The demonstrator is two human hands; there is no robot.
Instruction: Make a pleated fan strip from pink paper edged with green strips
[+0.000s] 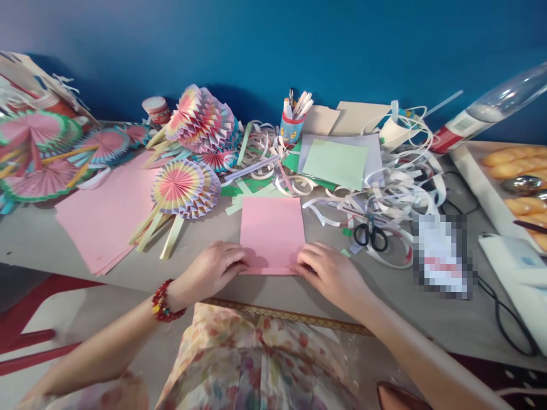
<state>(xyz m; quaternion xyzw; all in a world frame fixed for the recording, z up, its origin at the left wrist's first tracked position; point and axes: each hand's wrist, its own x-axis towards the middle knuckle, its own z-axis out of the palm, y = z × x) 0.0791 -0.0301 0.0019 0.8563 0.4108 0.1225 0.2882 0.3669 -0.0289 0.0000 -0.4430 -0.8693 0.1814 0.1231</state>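
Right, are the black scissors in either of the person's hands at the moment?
No, the scissors lie among paper strips, while both hands hold the pink sheet.

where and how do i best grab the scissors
Probably by the black handle loops of the scissors, coming from the near side with the right hand. The loops point toward you and sit open on the table, so fingers can slip in, while the blades point away among the paper strips.
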